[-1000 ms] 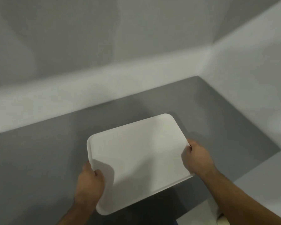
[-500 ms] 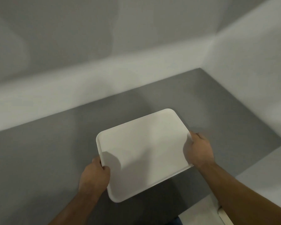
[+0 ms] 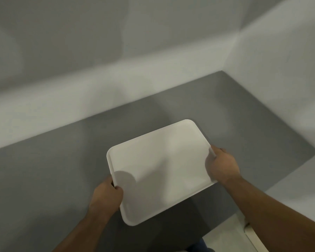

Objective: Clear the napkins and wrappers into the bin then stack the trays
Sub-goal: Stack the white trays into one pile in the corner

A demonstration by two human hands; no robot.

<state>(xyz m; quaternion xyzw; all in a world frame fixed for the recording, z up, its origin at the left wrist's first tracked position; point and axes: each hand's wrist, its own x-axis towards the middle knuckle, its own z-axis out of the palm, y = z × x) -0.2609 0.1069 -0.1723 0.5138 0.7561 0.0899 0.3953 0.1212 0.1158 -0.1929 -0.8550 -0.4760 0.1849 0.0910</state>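
A bare white tray (image 3: 160, 164) with rounded corners is held over the grey tabletop (image 3: 44, 179), a dark shadow beneath its near edge. My left hand (image 3: 105, 195) grips its left rim near the front corner, thumb on top. My right hand (image 3: 221, 165) grips the right rim. Nothing lies on the tray. No napkins, wrappers, bin or other tray are in view.
The grey tabletop sits in a corner between a white wall at the back (image 3: 80, 99) and a white wall on the right (image 3: 289, 88). The table's right edge (image 3: 284, 177) drops to a pale floor. A cream strip (image 3: 255, 239) shows at the bottom right.
The tray has drifted a little to the right and towards the corner in both hands, which kept their grip on the rims.
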